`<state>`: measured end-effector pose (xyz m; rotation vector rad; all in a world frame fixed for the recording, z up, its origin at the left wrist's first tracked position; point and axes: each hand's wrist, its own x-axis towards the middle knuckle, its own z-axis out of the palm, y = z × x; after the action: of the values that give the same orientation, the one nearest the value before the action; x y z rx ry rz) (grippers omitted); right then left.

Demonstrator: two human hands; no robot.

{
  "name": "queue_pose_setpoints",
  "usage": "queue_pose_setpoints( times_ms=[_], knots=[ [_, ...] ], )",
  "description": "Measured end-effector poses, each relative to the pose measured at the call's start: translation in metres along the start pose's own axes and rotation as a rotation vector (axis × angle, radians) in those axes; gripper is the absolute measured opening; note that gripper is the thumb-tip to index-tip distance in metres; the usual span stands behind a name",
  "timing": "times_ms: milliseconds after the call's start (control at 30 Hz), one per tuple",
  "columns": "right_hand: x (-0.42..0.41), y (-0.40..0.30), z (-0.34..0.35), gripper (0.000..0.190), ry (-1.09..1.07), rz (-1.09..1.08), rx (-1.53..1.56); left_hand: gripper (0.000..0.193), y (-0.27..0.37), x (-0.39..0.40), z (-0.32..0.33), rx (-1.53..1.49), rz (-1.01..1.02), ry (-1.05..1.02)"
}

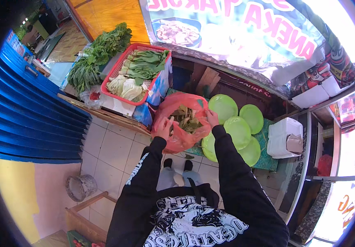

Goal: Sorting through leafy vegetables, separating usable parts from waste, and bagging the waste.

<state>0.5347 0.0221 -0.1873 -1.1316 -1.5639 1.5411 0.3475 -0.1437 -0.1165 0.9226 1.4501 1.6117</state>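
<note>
A red plastic bag (177,142) with its mouth spread wide is held up in front of me. Brownish-green leafy scraps (186,119) lie inside it. My left hand (165,127) grips the bag's rim on the left side. On the opposite side, my right hand (212,118) pinches the rim between thumb and fingers. Several light-green plates (237,132) lie on a green patterned surface (265,145) just right of the bag. Behind the bag to the left is a red plastic basket (105,83) holding bundled leafy greens (145,64) and pale cabbage-like vegetables (131,89).
More leafy greens (86,72) and a clear bag of red chillies (93,96) lie left of the basket. White foam boxes (283,137) stand at the right. A dirty bucket (81,186) and a wooden frame (86,220) stand on the tiled floor at the lower left.
</note>
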Motion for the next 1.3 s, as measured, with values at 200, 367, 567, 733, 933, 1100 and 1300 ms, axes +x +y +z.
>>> queue_pose_setpoints(
  times_ms=[200, 367, 567, 733, 933, 1100, 1300],
  knots=[
    [-0.01, -0.024, -0.014, 0.034, 0.288, 0.339, 0.481, 0.02, 0.016, 0.018, -0.017, -0.272, -0.215, 0.125],
    [-0.002, -0.057, -0.021, 0.035, 0.167, 0.072, 0.494, 0.019, 0.035, 0.04, -0.009, -0.204, -0.185, 0.035],
    [0.013, -0.107, -0.001, 0.033, -0.134, -0.013, 0.7, 0.024, 0.062, 0.064, 0.001, -0.096, -0.101, 0.064],
    [0.019, -0.1, 0.011, 0.024, -0.034, -0.027, 0.901, 0.023, 0.07, 0.077, -0.009, -0.027, -0.057, 0.047],
    [0.019, -0.093, 0.016, 0.023, 0.029, -0.036, 0.897, 0.024, 0.061, 0.076, -0.025, -0.068, -0.007, 0.084],
    [0.02, -0.093, 0.006, 0.009, 0.032, 0.031, 1.007, 0.021, 0.042, 0.064, -0.031, -0.157, -0.196, 0.11],
    [0.017, -0.094, 0.02, 0.024, 0.067, -0.098, 0.565, 0.029, 0.021, 0.065, -0.031, 0.066, 0.17, -0.079]
  ],
)
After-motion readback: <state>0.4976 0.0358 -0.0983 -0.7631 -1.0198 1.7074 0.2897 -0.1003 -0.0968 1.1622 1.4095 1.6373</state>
